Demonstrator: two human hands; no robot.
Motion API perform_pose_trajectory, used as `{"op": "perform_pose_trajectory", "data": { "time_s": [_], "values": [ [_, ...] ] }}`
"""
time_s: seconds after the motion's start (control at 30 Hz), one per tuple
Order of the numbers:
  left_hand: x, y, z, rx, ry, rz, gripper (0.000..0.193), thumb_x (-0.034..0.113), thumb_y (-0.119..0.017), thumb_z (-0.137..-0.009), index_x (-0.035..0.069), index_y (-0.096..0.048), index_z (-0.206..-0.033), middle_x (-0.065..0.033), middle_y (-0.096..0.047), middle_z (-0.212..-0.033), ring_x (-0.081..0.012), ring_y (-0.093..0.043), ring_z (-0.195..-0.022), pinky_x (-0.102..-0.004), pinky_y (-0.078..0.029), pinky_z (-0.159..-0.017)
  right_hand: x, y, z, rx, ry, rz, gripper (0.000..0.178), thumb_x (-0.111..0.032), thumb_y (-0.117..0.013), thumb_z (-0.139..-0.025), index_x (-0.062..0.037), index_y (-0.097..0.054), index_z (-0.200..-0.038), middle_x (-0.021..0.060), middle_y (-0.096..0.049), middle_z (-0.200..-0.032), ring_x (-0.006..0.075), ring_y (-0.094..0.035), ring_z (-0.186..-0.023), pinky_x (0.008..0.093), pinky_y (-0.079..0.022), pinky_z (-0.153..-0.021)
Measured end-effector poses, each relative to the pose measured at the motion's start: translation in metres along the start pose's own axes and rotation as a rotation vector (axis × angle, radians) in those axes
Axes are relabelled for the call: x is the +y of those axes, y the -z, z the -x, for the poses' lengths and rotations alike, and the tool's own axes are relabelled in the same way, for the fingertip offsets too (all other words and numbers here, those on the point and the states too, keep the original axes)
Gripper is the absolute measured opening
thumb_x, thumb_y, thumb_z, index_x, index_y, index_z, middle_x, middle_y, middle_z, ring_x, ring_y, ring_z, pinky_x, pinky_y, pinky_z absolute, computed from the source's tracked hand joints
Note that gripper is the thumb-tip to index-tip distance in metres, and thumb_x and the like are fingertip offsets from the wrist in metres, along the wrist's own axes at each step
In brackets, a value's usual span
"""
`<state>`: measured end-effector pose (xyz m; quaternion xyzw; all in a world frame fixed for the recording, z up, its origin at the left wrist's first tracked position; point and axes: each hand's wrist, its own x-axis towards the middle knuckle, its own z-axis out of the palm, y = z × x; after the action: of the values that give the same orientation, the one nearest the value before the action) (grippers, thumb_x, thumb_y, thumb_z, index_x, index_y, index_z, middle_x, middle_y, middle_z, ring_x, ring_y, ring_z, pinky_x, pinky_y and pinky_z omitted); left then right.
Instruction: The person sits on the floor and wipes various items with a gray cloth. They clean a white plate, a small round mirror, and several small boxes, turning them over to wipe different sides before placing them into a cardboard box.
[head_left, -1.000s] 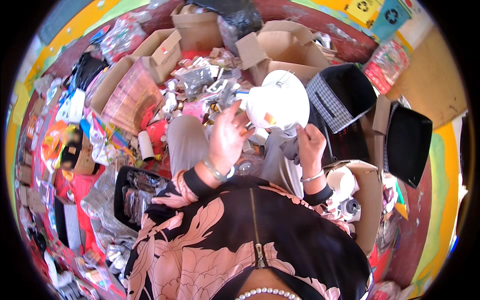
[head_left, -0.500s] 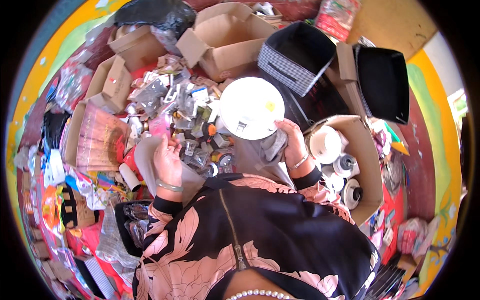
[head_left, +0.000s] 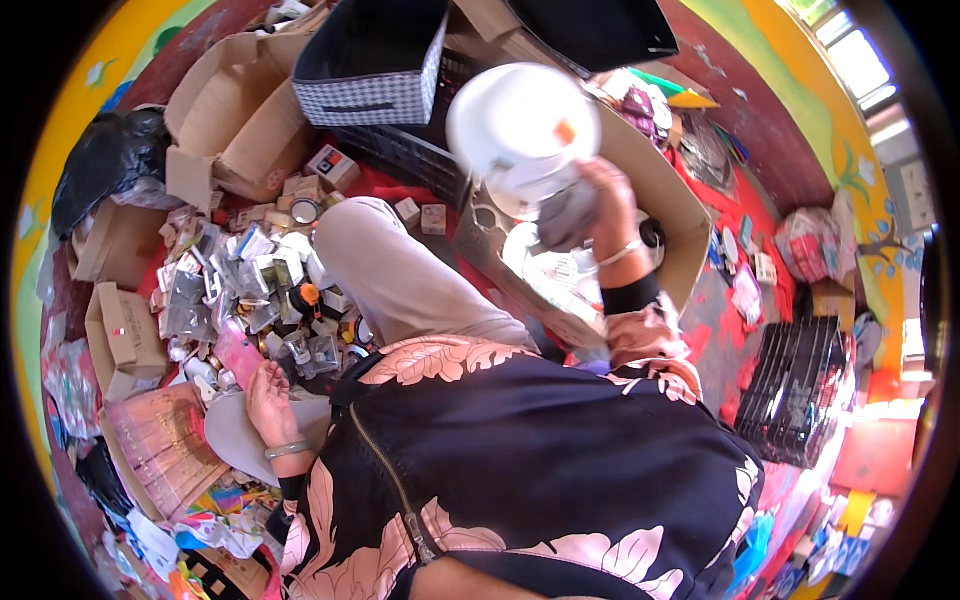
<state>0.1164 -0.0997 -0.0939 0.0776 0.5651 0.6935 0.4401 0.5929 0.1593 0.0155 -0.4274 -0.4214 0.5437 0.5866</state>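
White disc [head_left: 522,115]; dark grey cloth [head_left: 566,217]; pink-flowered black jacket [head_left: 590,450]; grey-white checked bin [head_left: 365,101].

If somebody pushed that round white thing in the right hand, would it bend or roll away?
The round white thing is probably stiff, because it doesn't visibly sag. It may be fairly light, since only the right hand holds it up, near its edge. Its round rim suggests it might roll if stood on edge.

No lettering is showing legibly. Far left, a small box [head_left: 334,167] is bearing a dark-and-orange mark; near left, a pinkish panel [head_left: 165,440] is carrying faint, blurred script.
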Motion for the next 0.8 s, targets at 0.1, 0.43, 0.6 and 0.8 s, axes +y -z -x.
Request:
{"op": "perform_pose_trajectory", "data": {
  "time_s": [0.1, 0.43, 0.6, 0.8],
  "values": [
    [-0.001, -0.006, -0.006, -0.037, 0.048, -0.045, 0.023, 0.02, -0.058, -0.089, 0.002, -0.059, -0.105, -0.0049, -0.062, -0.095, -0.0126, -0.057, -0.085, -0.0258, -0.044, -0.075, -0.043, 0.088, 0.011, 0.323, 0.092, 0.069, 0.016, -0.013, -0.063, -0.081, -0.0045, -0.065, -0.094, 0.0037, -0.064, -0.089, 0.0133, -0.06, -0.08, 0.0252, -0.046, -0.072],
    [-0.008, -0.031, -0.015, -0.103, 0.155, -0.132, 0.025, 0.021, -0.057, -0.091, 0.003, -0.057, -0.107, -0.0043, -0.06, -0.096, -0.0122, -0.056, -0.085, -0.025, -0.044, -0.076, 0.007, 0.311, 0.072, 0.816, -0.018, -0.102, 0.016, -0.01, -0.061, -0.079, 0.0004, -0.061, -0.09, 0.0098, -0.065, -0.079, 0.0234, -0.063, -0.067, 0.0353, -0.053, -0.064],
    [-0.003, -0.034, -0.01, -0.079, 0.156, -0.14, 0.023, 0.019, -0.057, -0.091, 0.002, -0.057, -0.105, -0.0053, -0.061, -0.094, -0.0122, -0.057, -0.083, -0.0245, -0.045, -0.074, 0.065, 0.284, 0.065, 0.993, -0.194, -0.191, 0.016, -0.009, -0.061, -0.078, 0.002, -0.059, -0.089, 0.0115, -0.062, -0.079, 0.0264, -0.062, -0.069, 0.0388, -0.052, -0.065],
    [-0.006, -0.026, -0.015, -0.119, 0.169, -0.166, 0.024, 0.02, -0.054, -0.092, 0.002, -0.057, -0.107, -0.0055, -0.061, -0.096, -0.0124, -0.056, -0.085, -0.0247, -0.044, -0.075, 0.055, 0.302, 0.067, 0.911, -0.154, -0.205, 0.021, -0.01, -0.061, -0.079, 0.0024, -0.057, -0.096, 0.0129, -0.063, -0.082, 0.0274, -0.064, -0.074, 0.0389, -0.053, -0.066]
  ]
}}
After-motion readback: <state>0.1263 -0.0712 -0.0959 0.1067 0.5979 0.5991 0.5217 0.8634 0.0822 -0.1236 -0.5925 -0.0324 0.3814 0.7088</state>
